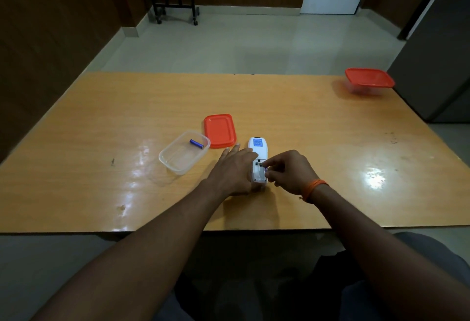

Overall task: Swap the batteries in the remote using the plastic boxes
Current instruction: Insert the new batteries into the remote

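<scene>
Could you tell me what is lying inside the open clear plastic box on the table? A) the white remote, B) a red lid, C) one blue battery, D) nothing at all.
C: one blue battery lies alone at the far end of the open clear box, while the red lid and the white remote sit outside it on the table.

Both bare forearms reached forward and converged. The left hand [232,170] lay palm down, its fingers [230,151] extended flat and slightly spread. The right hand [290,169] curled, fingertips [270,165] pinched together, a thin orange thread band [314,188] circling its wrist.
</scene>
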